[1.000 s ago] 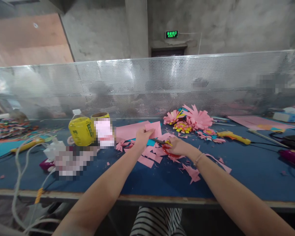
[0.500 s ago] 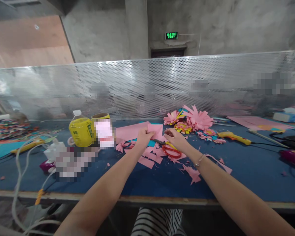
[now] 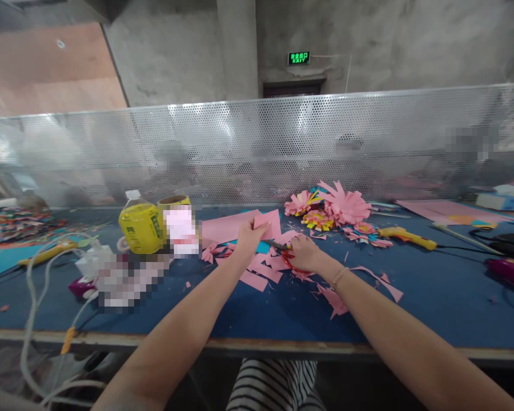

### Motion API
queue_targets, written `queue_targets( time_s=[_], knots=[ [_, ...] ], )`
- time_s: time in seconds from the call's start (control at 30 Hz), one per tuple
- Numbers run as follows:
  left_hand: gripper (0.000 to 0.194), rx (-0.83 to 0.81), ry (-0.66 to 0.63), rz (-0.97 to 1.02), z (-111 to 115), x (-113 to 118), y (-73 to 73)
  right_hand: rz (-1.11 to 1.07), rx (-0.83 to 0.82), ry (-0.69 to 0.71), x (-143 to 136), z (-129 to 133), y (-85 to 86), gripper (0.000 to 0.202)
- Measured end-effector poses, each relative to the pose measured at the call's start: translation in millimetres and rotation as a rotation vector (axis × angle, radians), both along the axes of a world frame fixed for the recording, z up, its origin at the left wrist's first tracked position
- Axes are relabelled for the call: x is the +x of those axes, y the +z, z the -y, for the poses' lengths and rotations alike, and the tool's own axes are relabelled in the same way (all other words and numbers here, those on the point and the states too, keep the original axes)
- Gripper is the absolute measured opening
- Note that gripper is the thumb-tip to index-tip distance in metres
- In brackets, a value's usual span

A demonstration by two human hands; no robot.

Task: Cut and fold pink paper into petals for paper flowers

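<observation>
Pinched in my left hand (image 3: 251, 234) is a small folded piece of pink paper (image 3: 270, 224), held above the table. My right hand (image 3: 304, 252) is closed on the red-handled scissors (image 3: 290, 261); their dark blades point left, just below the pink piece. Pink paper scraps (image 3: 261, 274) lie under and around both hands. A larger pink sheet (image 3: 223, 228) rests behind my left hand. Beyond my right hand sit paper flowers (image 3: 345, 204) in pink, yellow and blue.
A yellow-labelled bottle (image 3: 141, 225) and a tape roll (image 3: 175, 201) stand to the left. Yellow glue guns lie at right (image 3: 406, 237) and left (image 3: 49, 253), with cables. A perforated metal screen (image 3: 240, 154) borders the back of the blue table (image 3: 257, 319). A tissue box (image 3: 505, 198) is far right.
My right hand has come down onto the scissors and taken hold of their handles. The pink piece in my left hand has tilted and shifted slightly left.
</observation>
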State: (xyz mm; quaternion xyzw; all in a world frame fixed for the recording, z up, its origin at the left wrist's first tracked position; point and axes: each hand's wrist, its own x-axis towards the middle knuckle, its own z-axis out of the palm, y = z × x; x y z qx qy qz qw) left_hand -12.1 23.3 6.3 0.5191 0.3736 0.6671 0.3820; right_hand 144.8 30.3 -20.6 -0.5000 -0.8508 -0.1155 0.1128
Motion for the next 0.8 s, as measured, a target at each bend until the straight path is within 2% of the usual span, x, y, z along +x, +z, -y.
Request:
queue_targets(
  time_s=[0.07, 0.2, 0.27, 0.37, 0.43, 0.5, 0.57, 0.67, 0.73, 0.8],
  knots=[
    [0.025, 0.001, 0.034, -0.012, -0.4, -0.4, -0.3, 0.003, -0.011, -0.012, 0.2, -2.1, -0.2, 0.029],
    [0.026, 0.012, 0.051, -0.074, -1.1, -2.9, -1.8, -0.068, -0.184, -0.037, 2.6, -5.9, -0.1, 0.031],
    [0.027, 0.016, 0.078, -0.094, -1.9, -4.6, -2.4, -0.087, -0.174, -0.026, 5.2, -6.9, 1.2, 0.031],
    [0.028, 0.006, 0.134, -0.070, -2.6, -6.2, -1.1, -0.116, -0.070, -0.011, 10.6, -8.3, 6.8, 0.026],
    [0.029, 0.009, 0.159, -0.011, -2.1, -6.8, 1.5, -0.244, -0.042, -0.061, 13.2, -9.0, 12.7, 0.023],
    [0.029, 0.026, 0.183, 0.030, -0.4, -7.4, 4.5, -0.475, -0.087, -0.091, 12.8, -8.5, 18.0, 0.022],
    [0.029, 0.057, 0.221, 0.023, 2.6, -8.0, 7.4, -0.765, -0.207, -0.024, 8.6, -5.6, 20.8, 0.025],
    [0.028, 0.118, 0.278, -0.016, 8.6, -8.6, 10.6, -1.182, -0.513, 0.158, -2.5, 3.0, 19.9, 0.031],
    [0.028, 0.149, 0.306, -0.032, 12.6, -8.3, 12.3, -1.315, -0.715, 0.224, -10.3, 10.0, 18.2, 0.035],
    [0.027, 0.167, 0.320, -0.043, 15.9, -7.4, 13.9, -1.394, -0.791, 0.279, -16.6, 16.5, 17.6, 0.038]
  ],
)
